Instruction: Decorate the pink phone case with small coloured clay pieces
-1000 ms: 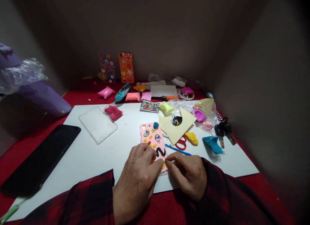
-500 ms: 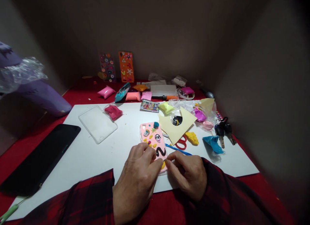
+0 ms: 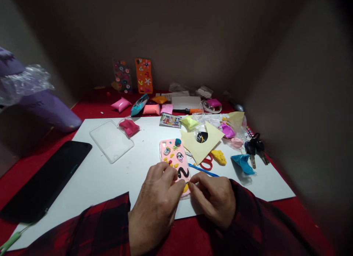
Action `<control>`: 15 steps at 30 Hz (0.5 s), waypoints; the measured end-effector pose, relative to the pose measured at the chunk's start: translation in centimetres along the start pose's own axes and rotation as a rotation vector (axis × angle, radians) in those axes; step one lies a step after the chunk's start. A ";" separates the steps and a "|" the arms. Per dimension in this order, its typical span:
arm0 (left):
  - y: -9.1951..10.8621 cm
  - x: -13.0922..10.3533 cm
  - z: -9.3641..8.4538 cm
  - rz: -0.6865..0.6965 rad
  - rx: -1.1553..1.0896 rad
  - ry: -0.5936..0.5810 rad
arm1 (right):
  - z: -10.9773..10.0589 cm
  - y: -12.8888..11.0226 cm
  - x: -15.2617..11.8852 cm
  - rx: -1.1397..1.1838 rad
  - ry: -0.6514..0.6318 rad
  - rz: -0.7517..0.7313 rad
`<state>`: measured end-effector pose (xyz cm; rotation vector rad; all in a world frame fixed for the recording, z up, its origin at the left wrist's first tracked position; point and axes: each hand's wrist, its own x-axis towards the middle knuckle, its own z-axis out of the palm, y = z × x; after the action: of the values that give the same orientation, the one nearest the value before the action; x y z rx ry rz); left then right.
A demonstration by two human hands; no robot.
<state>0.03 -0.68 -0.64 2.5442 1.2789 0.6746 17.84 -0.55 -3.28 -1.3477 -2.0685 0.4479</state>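
Your left hand (image 3: 158, 197) curls over the lower part of the pink phone case (image 3: 183, 164), which lies on the white sheet (image 3: 110, 182); whether it grips an edge is hidden. Your right hand (image 3: 213, 197) brings thumb and forefinger close beside the yellow piece (image 3: 185, 188); I can't tell if they pinch anything. Pressing too hard could flatten that piece, a slipping finger could smear the black squiggle (image 3: 182, 173), and nudging the case rightward could knock the blue tool (image 3: 204, 170).
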 end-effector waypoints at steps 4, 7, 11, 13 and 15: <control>0.0 -0.1 0.0 -0.002 0.002 -0.009 | 0.0 0.0 0.0 0.013 0.003 -0.012; 0.0 -0.1 0.1 -0.004 0.009 -0.046 | -0.1 0.0 0.0 0.016 -0.007 -0.014; -0.1 -0.1 0.1 0.001 0.029 -0.071 | -0.1 0.0 -0.1 0.015 -0.003 -0.015; -0.1 0.0 0.1 0.010 0.046 -0.073 | -0.1 0.0 -0.1 0.017 -0.007 -0.019; -0.1 0.1 0.1 0.022 0.073 -0.066 | -0.1 0.0 -0.1 0.018 -0.013 -0.014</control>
<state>0.03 -0.56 -0.77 2.6185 1.2785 0.5533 17.97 -0.65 -3.22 -1.3223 -2.0781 0.4699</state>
